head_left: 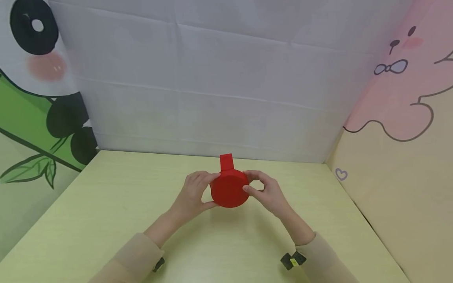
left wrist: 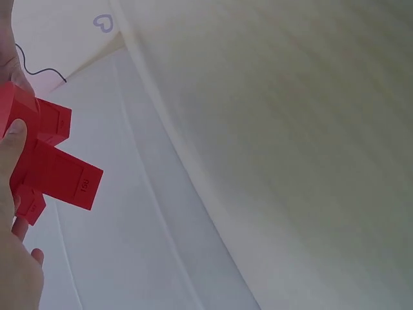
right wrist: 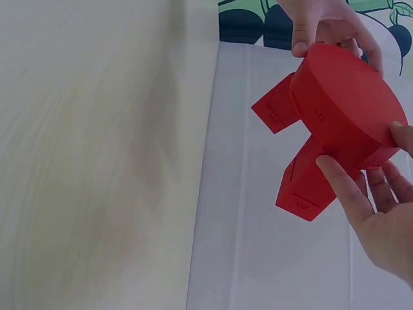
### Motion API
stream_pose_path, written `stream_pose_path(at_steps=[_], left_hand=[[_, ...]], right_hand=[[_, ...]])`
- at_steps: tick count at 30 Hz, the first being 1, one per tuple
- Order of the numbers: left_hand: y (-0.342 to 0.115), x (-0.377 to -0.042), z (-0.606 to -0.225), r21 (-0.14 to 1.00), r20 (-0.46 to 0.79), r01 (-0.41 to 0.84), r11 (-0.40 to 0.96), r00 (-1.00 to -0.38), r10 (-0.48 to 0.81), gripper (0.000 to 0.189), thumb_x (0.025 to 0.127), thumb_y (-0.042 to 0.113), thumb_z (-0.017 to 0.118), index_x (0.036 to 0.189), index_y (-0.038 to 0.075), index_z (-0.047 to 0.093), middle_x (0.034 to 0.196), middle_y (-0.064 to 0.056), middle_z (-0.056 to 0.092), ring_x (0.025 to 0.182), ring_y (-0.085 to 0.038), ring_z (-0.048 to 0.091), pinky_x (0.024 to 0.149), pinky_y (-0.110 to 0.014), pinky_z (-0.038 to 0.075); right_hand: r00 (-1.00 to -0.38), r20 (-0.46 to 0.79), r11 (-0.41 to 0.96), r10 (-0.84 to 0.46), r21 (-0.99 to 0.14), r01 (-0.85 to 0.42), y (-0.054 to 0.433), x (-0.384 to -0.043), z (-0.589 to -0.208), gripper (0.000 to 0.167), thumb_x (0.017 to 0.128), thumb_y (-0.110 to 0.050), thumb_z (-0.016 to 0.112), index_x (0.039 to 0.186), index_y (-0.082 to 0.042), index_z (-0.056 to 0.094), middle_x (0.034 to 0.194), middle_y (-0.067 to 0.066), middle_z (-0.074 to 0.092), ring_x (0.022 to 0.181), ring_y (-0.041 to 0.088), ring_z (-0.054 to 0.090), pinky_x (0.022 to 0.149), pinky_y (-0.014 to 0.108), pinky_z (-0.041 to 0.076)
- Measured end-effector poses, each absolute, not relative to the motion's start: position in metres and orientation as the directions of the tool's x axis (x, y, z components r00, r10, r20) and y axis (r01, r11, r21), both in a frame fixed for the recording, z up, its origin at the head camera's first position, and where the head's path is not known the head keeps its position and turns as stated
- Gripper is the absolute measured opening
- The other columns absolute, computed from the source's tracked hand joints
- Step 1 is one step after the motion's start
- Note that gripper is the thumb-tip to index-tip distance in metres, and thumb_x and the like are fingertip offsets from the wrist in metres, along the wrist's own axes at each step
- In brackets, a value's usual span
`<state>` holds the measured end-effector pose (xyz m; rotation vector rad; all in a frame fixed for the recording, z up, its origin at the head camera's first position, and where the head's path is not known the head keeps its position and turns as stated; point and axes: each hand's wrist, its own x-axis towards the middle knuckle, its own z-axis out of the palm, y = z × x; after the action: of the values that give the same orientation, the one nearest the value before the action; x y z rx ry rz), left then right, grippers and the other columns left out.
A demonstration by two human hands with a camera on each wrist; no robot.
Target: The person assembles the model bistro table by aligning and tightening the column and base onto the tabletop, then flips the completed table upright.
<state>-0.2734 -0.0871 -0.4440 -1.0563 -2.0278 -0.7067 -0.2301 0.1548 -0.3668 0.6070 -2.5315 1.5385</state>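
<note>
A red round, thick disc with several box-shaped legs is held up over the table between both hands. In the head view one leg points up and away from the disc. Small dark numbers are marked on the legs and rim, clearest on the red piece in the right wrist view. My left hand grips its left side, fingers at the upper edge and thumb below. On the other side, my right hand pinches the rim, thumb on the flat face. The left wrist view catches the legs of the red piece sideways.
The pale yellow table reaches back to a white cloth wall. Painted panels stand at the sides: a green-and-white one on the left, a pink-and-cream one on the right. A dark strap hangs by the right sleeve.
</note>
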Motion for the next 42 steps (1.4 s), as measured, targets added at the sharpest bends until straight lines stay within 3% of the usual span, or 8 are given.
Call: stream_pose_path(at_steps=[7,12,16,23,29,37,42], left_hand=[[-0.092,-0.276,-0.433,0.363,0.709,0.803,0.473,-0.567,0.418,0.086,0.059,0.024,0.091,0.133,0.013,0.048,0.115,0.0,0.059,0.112,-0.018,0.046,0.093,-0.046,0.038],[-0.096,-0.279,-0.428,0.569,0.543,0.696,0.437,-0.718,0.436,0.084,0.062,0.028,0.089,0.135,0.018,0.047,0.118,0.001,0.059,0.113,-0.016,0.047,0.092,-0.046,0.043],[-0.098,-0.284,-0.425,0.677,0.411,0.603,0.423,-0.786,0.462,0.082,0.066,0.031,0.087,0.136,0.018,0.046,0.116,0.002,0.059,0.111,-0.018,0.049,0.09,-0.049,0.047],[-0.098,-0.307,-0.428,0.794,0.203,0.456,0.402,-0.822,0.532,0.077,0.069,0.033,0.084,0.135,0.018,0.047,0.118,0.002,0.06,0.108,-0.018,0.054,0.1,-0.053,0.038],[-0.099,-0.325,-0.436,0.827,0.075,0.363,0.429,-0.828,0.556,0.075,0.071,0.033,0.082,0.136,0.019,0.046,0.117,0.0,0.06,0.112,-0.022,0.052,0.101,-0.053,0.037],[-0.1,-0.335,-0.449,0.826,-0.009,0.295,0.48,-0.846,0.534,0.077,0.072,0.035,0.081,0.138,0.022,0.045,0.114,0.0,0.06,0.118,-0.027,0.046,0.095,-0.05,0.043],[-0.098,-0.336,-0.454,0.823,-0.023,0.287,0.49,-0.846,0.533,0.075,0.072,0.034,0.081,0.138,0.022,0.045,0.116,0.0,0.059,0.117,-0.025,0.048,0.095,-0.05,0.043]], right_hand=[[-0.88,0.321,0.302,-0.351,-0.85,-0.431,0.167,-0.246,-0.388,0.057,0.079,-0.003,0.074,0.13,-0.008,0.048,0.121,0.012,0.055,0.108,0.03,0.055,0.074,0.031,0.057],[-0.833,0.373,0.399,-0.409,-0.748,-0.531,0.173,-0.252,-0.395,0.067,0.073,-0.015,0.082,0.131,-0.02,0.05,0.12,0.0,0.056,0.106,0.021,0.051,0.069,0.031,0.056],[-0.833,0.372,0.477,-0.409,-0.691,-0.543,0.173,-0.258,-0.399,0.071,0.071,-0.024,0.084,0.133,-0.024,0.05,0.12,-0.005,0.057,0.105,0.017,0.051,0.07,0.036,0.055],[-0.905,0.238,0.494,-0.352,-0.775,-0.395,0.174,-0.273,-0.417,0.065,0.075,-0.026,0.08,0.132,-0.023,0.049,0.121,0.002,0.059,0.105,0.024,0.052,0.076,0.037,0.052],[-0.937,0.156,0.496,-0.312,-0.815,-0.3,0.171,-0.285,-0.433,0.061,0.076,-0.027,0.079,0.13,-0.023,0.051,0.123,0.002,0.059,0.108,0.032,0.053,0.079,0.036,0.05],[-0.95,0.104,0.535,-0.293,-0.806,-0.253,0.168,-0.294,-0.444,0.062,0.077,-0.025,0.079,0.132,-0.018,0.049,0.125,0.006,0.059,0.107,0.025,0.054,0.078,0.031,0.048],[-0.952,0.063,0.539,-0.299,-0.812,-0.222,0.166,-0.289,-0.441,0.064,0.079,-0.019,0.077,0.135,-0.01,0.045,0.128,0.012,0.056,0.112,0.033,0.053,0.078,0.031,0.048]])
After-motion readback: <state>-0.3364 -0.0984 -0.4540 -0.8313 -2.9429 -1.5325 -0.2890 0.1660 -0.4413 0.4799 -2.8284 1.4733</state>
